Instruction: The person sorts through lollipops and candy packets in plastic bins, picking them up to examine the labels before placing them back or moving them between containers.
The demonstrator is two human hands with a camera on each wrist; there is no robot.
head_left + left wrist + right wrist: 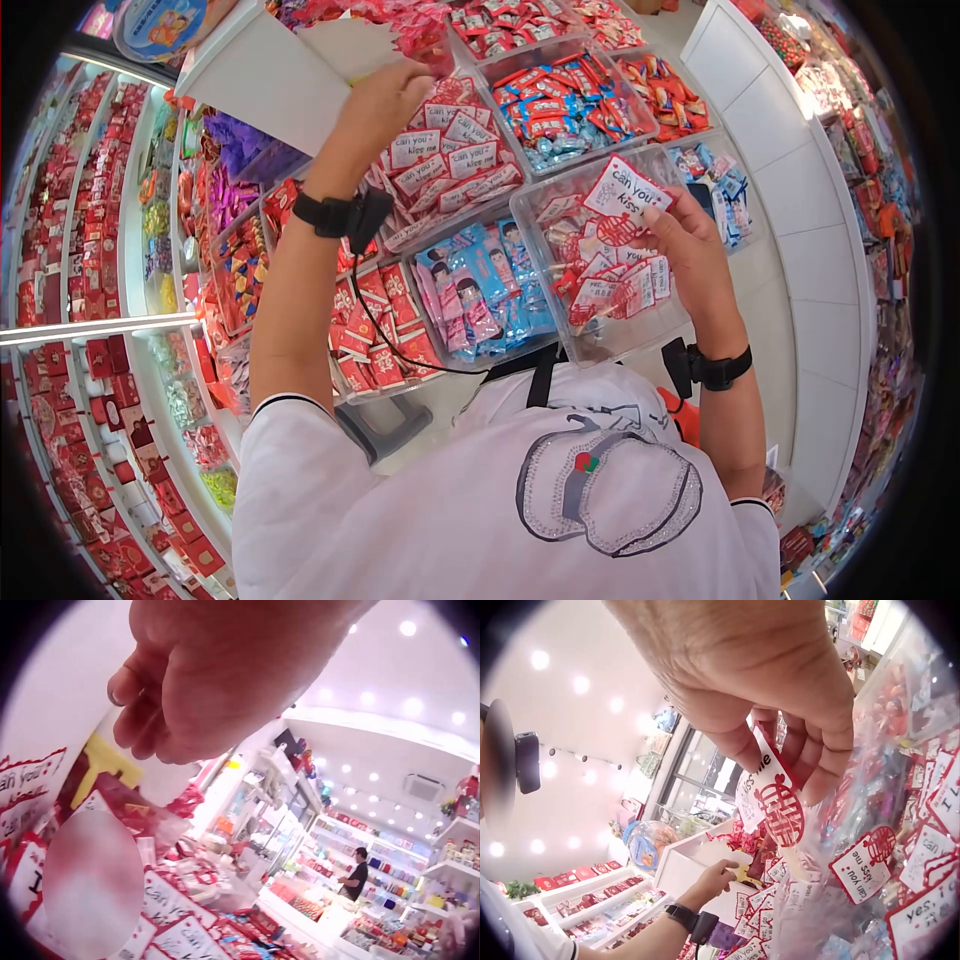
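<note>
Right hand over clear bin, grip pinching printed packet — left hand outstretched by white box, fingers bent — grip unclear

Bright, cool white light fills the shop; in the left wrist view it comes from round ceiling spotlights between twelve and three o'clock, flaring into soft halos, while the left hand at twelve is shaded. The head view is crisp enough to read the "can you kiss me" packet, but its fisheye lens bows the white cabinet at three and blackens the corners. Both wrist views look hazier, with a blurred oval at seven in the left.
</note>
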